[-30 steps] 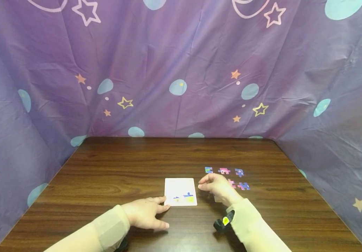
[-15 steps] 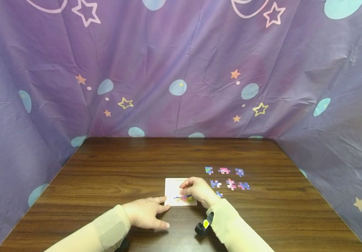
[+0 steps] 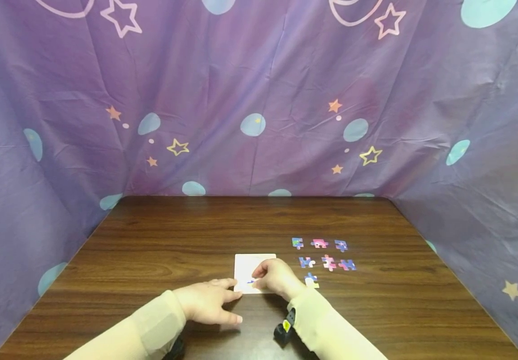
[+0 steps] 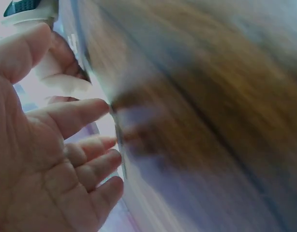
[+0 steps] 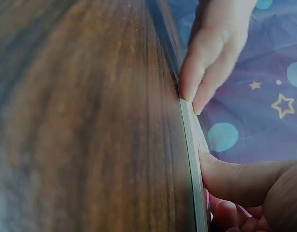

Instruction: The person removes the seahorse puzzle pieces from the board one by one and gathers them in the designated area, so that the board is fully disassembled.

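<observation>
A white square puzzle board [image 3: 244, 267] lies near the front middle of the table, with a bit of a blue puzzle piece [image 3: 250, 281] showing in its lower part. My left hand [image 3: 206, 302] is spread out, its fingertips resting on the board's left edge; the left wrist view shows the straight fingers of this hand [image 4: 56, 140] at that edge. Over the board's lower right, my right hand [image 3: 281, 279] pinches a small puzzle piece, mostly hidden under the fingers. In the right wrist view the thumb of this hand [image 5: 235, 181] touches the board's surface, with some pink behind it.
Several loose puzzle pieces lie in rows right of the board, among them a pink one [image 3: 329, 263], a blue one [image 3: 341, 245] and a white-and-yellow one [image 3: 311, 281]. A purple cloth [image 3: 213, 90] with stars hangs behind the brown wooden table [image 3: 173, 225].
My right hand has moved left from beside the loose pieces onto the board, then slightly lower, and now covers its lower right. The left hand has stayed at the board's edge.
</observation>
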Demonstrator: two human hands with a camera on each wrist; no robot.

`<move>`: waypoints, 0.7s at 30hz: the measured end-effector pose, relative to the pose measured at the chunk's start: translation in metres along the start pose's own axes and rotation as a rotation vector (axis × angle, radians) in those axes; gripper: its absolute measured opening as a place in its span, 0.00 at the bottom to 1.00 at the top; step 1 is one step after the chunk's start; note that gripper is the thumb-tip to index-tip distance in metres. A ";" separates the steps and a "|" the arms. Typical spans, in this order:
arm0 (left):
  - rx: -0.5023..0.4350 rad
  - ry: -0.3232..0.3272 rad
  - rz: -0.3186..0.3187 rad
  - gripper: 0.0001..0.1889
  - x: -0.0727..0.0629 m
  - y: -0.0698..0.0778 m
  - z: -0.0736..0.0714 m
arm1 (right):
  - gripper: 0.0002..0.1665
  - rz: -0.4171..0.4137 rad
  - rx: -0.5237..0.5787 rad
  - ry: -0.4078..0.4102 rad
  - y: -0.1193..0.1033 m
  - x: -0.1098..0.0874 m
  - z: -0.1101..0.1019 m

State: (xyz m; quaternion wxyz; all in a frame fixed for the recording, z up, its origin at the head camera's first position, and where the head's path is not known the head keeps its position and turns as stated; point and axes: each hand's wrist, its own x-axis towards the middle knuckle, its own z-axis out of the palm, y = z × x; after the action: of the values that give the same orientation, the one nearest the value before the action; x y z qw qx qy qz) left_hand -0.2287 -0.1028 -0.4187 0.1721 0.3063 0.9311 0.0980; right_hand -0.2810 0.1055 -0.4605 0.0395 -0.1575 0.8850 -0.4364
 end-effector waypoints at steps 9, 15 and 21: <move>0.071 0.035 0.035 0.39 0.008 0.010 0.006 | 0.10 -0.002 -0.031 -0.014 0.001 0.001 0.002; 0.104 0.040 0.044 0.37 0.012 0.013 0.008 | 0.10 0.001 -0.016 -0.012 0.001 0.002 0.002; 0.105 0.033 0.042 0.37 0.015 0.014 0.009 | 0.10 0.025 -0.016 -0.019 0.001 0.003 0.001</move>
State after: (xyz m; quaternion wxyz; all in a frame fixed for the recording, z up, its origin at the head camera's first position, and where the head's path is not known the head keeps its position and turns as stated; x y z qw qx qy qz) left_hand -0.2289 -0.0821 -0.4265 0.1385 0.3326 0.9310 0.0577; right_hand -0.2836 0.1042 -0.4621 0.0520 -0.1509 0.8899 -0.4274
